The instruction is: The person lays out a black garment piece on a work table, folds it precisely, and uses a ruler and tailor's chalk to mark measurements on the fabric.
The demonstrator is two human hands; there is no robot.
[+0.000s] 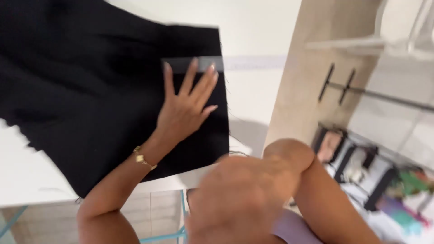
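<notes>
Black cloth [90, 90] spread on a white table [31, 176], one hand flat upon it.
The left hand [185, 106] presses its right part, fingers spread wide; the blurred right hand [239, 199] hangs near the camera, grip unclear.

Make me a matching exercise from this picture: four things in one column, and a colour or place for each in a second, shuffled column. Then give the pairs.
1. cloth
2. left hand
3. bracelet
4. right hand

A. gold, on the left wrist
B. black, spread on the white table
C. blurred, close to the camera, off the cloth
D. flat on the cloth, fingers spread

Pairs: 1-B, 2-D, 3-A, 4-C
</notes>
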